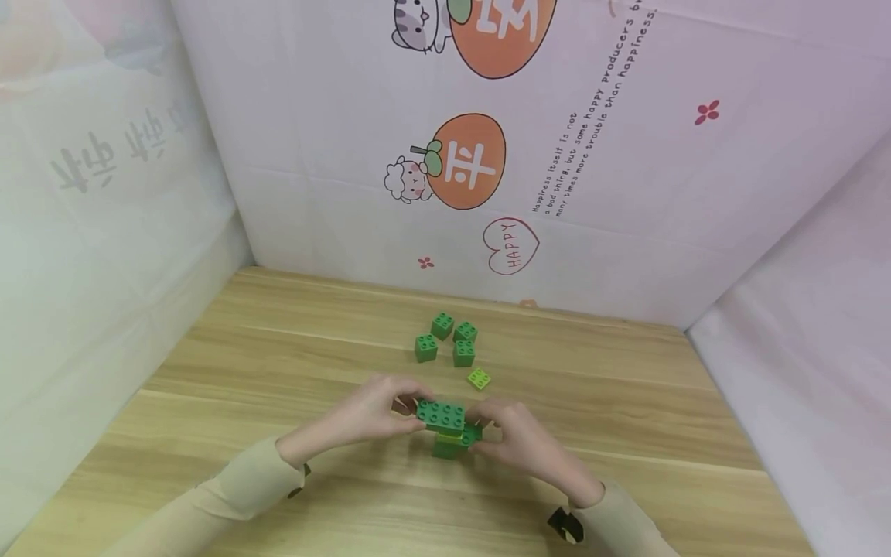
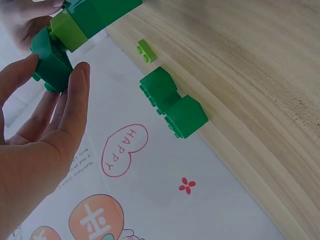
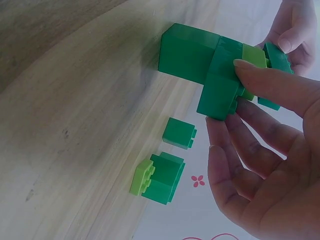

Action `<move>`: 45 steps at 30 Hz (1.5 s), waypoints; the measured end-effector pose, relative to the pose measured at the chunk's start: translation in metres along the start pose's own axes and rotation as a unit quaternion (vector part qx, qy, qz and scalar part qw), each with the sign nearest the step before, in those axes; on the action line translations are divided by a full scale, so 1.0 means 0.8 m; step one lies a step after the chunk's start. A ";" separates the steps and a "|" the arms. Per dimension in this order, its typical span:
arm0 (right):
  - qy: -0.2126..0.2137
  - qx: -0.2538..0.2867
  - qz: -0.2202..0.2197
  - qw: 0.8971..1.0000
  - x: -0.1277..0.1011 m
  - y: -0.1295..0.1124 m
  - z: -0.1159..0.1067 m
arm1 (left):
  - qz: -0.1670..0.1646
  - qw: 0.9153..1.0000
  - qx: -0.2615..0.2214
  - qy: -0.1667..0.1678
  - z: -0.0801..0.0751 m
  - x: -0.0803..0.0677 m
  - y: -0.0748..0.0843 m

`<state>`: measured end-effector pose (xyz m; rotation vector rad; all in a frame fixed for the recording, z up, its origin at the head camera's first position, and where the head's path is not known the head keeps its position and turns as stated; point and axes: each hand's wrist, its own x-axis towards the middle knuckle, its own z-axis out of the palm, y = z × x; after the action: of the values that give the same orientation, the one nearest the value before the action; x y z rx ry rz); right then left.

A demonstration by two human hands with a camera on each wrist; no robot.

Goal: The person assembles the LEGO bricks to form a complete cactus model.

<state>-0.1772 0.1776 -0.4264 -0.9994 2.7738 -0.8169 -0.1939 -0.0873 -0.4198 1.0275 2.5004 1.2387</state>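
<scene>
Two hands meet over the block stack [image 1: 445, 429] near the front of the tabletop [image 1: 278, 363]: from the head view I see my left hand [image 1: 369, 414] and right hand [image 1: 518, 445] pinching it from either side, which steadies it. Four loose green blocks [image 1: 445, 339] and a small lime plate [image 1: 479, 378] lie just behind, within reach. Left wrist: fingers [image 2: 75, 95] press the top brick. Right wrist: fingertips [image 3: 260, 80] clamp the stack's side, its base on the wood.
</scene>
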 end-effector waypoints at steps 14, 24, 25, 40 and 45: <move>-0.002 0.006 0.002 1.000 -0.001 -0.002 0.000 | 0.007 1.000 0.000 -0.001 0.004 0.001 0.005; -0.002 0.005 0.003 1.000 -0.002 -0.003 0.000 | -0.008 1.000 -0.007 0.001 0.008 0.000 0.007; -0.002 0.004 0.003 1.000 -0.002 -0.003 0.000 | -0.007 1.000 -0.007 0.002 0.008 -0.001 0.007; -0.002 0.000 -0.002 1.000 -0.001 0.001 0.000 | 0.005 1.000 -0.014 -0.003 0.006 0.003 0.005; -0.002 -0.003 -0.002 1.000 -0.001 0.001 0.001 | 0.003 1.000 -0.020 -0.003 0.005 0.004 0.006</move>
<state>-0.1769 0.1780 -0.4271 -1.0082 2.7740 -0.8059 -0.1918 -0.0807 -0.4181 1.0281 2.4603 1.2795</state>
